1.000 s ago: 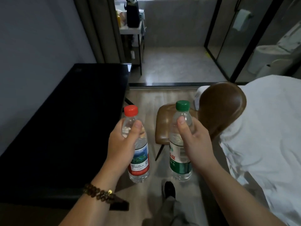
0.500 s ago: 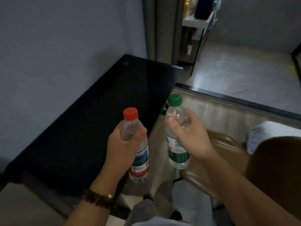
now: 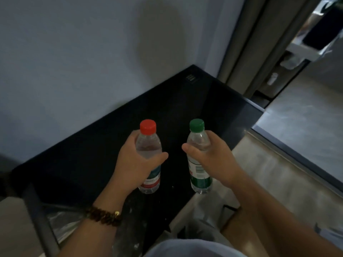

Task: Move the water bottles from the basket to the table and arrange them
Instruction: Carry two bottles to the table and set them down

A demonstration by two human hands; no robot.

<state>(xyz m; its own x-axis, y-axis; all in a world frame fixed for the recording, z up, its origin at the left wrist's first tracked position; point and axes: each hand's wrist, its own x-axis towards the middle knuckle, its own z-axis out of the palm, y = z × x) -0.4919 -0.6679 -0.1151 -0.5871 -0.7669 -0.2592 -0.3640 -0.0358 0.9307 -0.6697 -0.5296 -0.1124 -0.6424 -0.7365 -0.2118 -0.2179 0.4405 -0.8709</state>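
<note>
My left hand point(image 3: 132, 166) is wrapped around a clear water bottle with a red cap point(image 3: 148, 145) and a red and blue label. My right hand point(image 3: 216, 158) grips a second clear bottle with a green cap point(image 3: 199, 141) and a green label. Both bottles are upright and held side by side in the air above the near right part of the black table point(image 3: 115, 141). The green-capped bottle hangs close to the table's right edge. No basket is in view.
The black table runs along a pale wall point(image 3: 92, 52) to a corner by a curtain point(image 3: 246, 43). A dark frame with a clear plastic bag point(image 3: 63, 225) stands at the lower left. Wooden floor point(image 3: 269, 173) lies to the right, a doorway beyond.
The view has swung left from the chair and bed to the black table. Both hands have carried their bottles over the tabletop, still held upright.
</note>
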